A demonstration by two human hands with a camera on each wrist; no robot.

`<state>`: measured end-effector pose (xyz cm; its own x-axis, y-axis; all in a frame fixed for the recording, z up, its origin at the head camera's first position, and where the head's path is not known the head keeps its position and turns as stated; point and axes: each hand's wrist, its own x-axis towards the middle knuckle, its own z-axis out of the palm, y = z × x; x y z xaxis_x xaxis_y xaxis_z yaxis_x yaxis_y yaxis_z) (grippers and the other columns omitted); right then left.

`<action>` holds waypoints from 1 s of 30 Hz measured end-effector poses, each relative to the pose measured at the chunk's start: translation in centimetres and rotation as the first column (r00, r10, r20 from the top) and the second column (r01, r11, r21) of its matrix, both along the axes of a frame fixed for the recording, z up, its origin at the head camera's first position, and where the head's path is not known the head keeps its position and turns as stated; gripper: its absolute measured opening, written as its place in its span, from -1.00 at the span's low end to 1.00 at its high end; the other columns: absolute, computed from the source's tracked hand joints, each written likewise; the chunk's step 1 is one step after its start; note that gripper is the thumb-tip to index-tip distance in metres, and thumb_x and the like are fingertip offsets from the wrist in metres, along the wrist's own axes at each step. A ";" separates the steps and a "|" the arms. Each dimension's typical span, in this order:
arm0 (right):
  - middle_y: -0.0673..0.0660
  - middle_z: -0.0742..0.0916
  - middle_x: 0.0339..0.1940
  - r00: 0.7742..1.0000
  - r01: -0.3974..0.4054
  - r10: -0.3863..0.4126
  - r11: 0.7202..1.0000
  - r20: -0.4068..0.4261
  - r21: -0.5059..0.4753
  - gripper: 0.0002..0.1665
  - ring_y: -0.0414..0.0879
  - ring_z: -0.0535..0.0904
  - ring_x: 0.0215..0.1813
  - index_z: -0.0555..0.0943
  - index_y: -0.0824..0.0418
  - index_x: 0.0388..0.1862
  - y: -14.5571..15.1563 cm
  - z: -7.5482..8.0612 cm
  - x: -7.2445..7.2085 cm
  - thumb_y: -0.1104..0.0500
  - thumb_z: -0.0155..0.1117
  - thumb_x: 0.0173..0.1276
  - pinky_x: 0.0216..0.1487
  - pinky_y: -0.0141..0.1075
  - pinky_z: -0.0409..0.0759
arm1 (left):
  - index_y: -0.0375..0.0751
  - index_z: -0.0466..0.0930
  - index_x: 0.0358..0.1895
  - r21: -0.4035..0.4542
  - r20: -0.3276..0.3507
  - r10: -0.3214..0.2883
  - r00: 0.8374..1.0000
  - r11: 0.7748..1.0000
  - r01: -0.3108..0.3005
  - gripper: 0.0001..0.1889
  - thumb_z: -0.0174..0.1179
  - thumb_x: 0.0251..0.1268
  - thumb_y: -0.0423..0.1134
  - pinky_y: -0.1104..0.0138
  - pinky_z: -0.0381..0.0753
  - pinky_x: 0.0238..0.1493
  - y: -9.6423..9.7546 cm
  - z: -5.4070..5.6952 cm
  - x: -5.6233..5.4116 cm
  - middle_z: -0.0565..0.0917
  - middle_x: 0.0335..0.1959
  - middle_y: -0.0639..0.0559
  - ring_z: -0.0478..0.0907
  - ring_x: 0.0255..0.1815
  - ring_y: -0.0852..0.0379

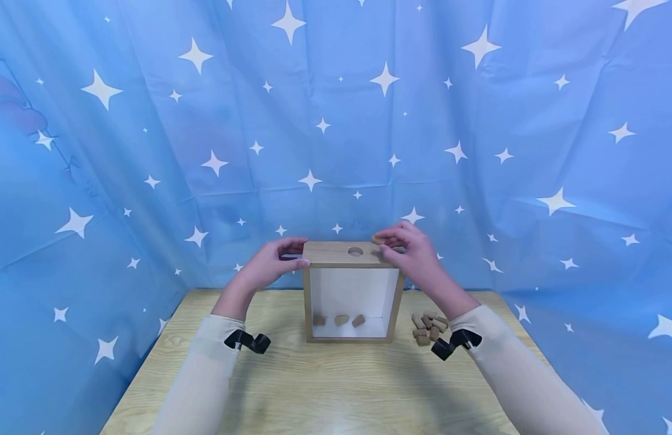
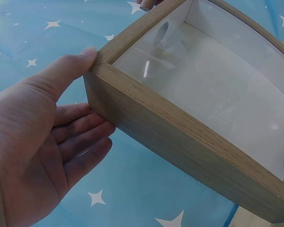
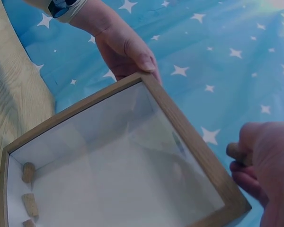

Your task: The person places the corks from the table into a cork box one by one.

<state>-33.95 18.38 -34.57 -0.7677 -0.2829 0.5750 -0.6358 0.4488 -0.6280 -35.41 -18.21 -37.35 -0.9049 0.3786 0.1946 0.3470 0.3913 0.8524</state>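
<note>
An upright wooden shadow box [image 1: 329,254] with a clear front stands on the table, a round hole [image 1: 355,251] in its top. Three corks [image 1: 342,320] lie along its floor behind the front pane. My left hand [image 1: 267,264] grips the box's upper left corner, thumb at the front edge and fingers around the back, as the left wrist view shows. Above the right end of the top, my right hand [image 1: 414,246] pinches another cork [image 3: 235,152] between thumb and fingers, to the right of the hole. Part of that cork is hidden by the fingers.
A small heap of several corks [image 1: 435,326] lies on the wooden table [image 1: 325,386], right of the box and near the right forearm. Behind the table hangs a blue curtain [image 1: 336,151] with white stars. Each sleeve carries a black wrist mount [image 1: 247,341].
</note>
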 end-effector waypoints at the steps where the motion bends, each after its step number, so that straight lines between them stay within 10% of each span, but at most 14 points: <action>1: 0.14 0.71 0.05 1.000 0.000 0.000 1.000 0.008 0.005 -0.69 0.05 0.78 0.05 0.81 0.23 0.17 -0.1 0.1 0.0 0.39 0.46 0.50 0.03 -0.36 0.79 | -0.08 0.46 0.65 -0.001 0.000 0.000 1.000 1.000 0.000 -0.22 0.51 0.48 0.06 -0.11 0.61 0.46 0.0 0.0 0.0 0.57 0.54 -0.11 0.52 0.54 -0.17; 30: 0.06 0.81 -0.05 0.997 -0.078 0.076 0.986 0.019 0.146 -0.78 -0.04 0.78 -0.04 0.84 0.28 0.07 -2.9 1.3 -1.1 0.33 0.54 0.49 0.05 -0.16 0.82 | -0.05 0.46 0.65 -0.007 0.002 0.001 1.000 1.000 -0.001 -0.22 0.51 0.48 0.08 -0.11 0.61 0.46 -0.1 0.1 0.0 0.58 0.53 -0.11 0.51 0.55 -0.16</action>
